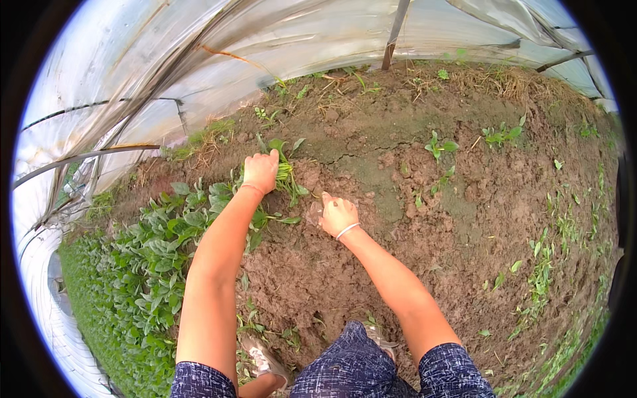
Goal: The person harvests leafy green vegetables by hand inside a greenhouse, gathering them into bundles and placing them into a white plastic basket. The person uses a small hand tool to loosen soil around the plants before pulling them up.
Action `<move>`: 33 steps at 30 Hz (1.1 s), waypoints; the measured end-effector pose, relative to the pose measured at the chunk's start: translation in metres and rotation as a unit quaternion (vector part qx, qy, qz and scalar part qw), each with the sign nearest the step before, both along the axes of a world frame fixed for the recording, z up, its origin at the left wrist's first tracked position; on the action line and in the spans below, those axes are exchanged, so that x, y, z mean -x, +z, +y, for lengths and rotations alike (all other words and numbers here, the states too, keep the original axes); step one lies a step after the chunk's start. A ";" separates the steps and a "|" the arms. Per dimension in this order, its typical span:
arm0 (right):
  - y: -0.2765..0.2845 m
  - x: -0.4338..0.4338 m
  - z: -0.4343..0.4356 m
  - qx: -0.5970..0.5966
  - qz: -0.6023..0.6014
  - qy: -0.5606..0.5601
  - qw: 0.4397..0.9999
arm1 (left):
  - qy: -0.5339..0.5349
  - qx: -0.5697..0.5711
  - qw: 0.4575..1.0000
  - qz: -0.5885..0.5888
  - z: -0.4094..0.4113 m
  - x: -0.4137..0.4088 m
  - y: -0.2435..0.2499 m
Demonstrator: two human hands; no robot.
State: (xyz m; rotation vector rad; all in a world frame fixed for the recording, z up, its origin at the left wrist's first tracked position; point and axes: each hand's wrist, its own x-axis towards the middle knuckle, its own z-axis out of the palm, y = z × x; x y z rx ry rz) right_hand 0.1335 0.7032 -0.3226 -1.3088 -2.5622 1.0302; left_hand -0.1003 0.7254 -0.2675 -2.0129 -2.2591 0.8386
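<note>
My left hand is closed on a bunch of leafy green plants, whose stems and leaves stick out past its thumb side. The bunch is at the edge of a dense bed of leafy greens. To the right, my right hand is low over the brown soil, its fingers bent and its index finger pointing towards the bunch. Something thin and partly see-through shows beside its fingers; what it is and whether the hand grips it I cannot tell.
Plastic greenhouse sheeting on a metal frame curves round the far side and left. Small leafy plants stand in the cracked soil. Loose leaves are strewn at the right. My shoe is at the bottom.
</note>
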 end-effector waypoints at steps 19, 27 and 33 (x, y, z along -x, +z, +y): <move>0.007 0.016 -0.033 0.015 0.013 -0.016 1.000 | -0.054 -0.003 0.998 0.039 -0.006 0.001 -0.002; 0.035 0.013 -0.025 0.116 0.083 -0.093 0.985 | 0.149 -0.018 0.979 -0.135 -0.031 0.026 -0.001; 0.003 -0.097 -0.091 0.762 0.551 -0.338 0.037 | 0.165 -0.207 0.860 -0.436 -0.053 0.043 0.082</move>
